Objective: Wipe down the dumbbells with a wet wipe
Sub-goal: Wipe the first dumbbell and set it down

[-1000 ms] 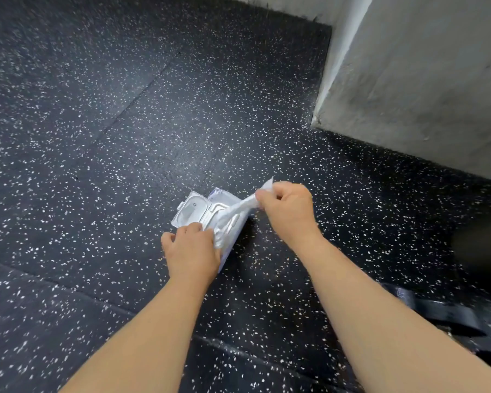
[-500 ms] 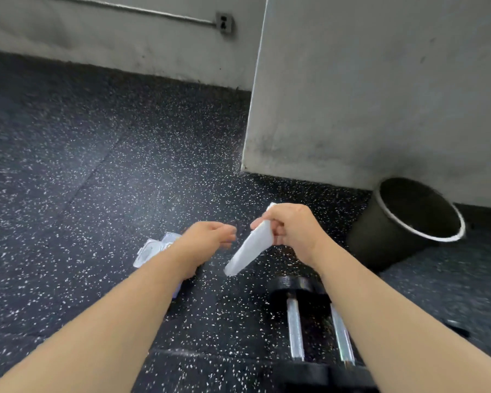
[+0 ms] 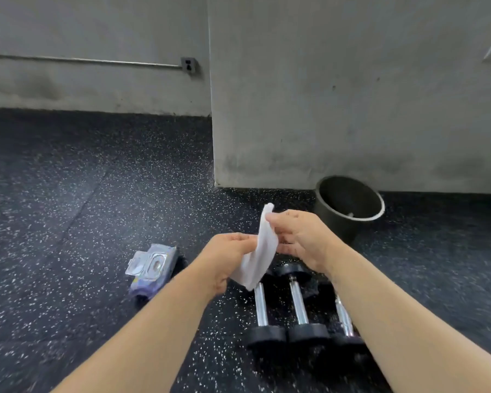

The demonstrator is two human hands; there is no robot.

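A white wet wipe (image 3: pixel 260 249) hangs folded in the air between both hands. My right hand (image 3: pixel 302 238) pinches its upper edge. My left hand (image 3: pixel 227 258) holds its left side lower down. Beneath them, three dumbbells lie side by side on the speckled black floor, with chrome handles and black round heads: the left dumbbell (image 3: pixel 262 321), the middle dumbbell (image 3: pixel 301 310) and the right dumbbell (image 3: pixel 343 321), which my right forearm partly covers. The wipe packet (image 3: pixel 152 268) lies on the floor to the left with its lid flipped open.
A dark round bin (image 3: pixel 349 207) stands behind the dumbbells against a grey concrete pillar (image 3: pixel 338 95). The back wall carries a conduit and an outlet (image 3: pixel 188 64). Speckled rubber floor (image 3: pixel 54 194) spreads out to the left.
The wipe came out of the packet in my right hand. My left hand left the packet and took hold of the wipe. The view rose, showing the bin and the dumbbells.
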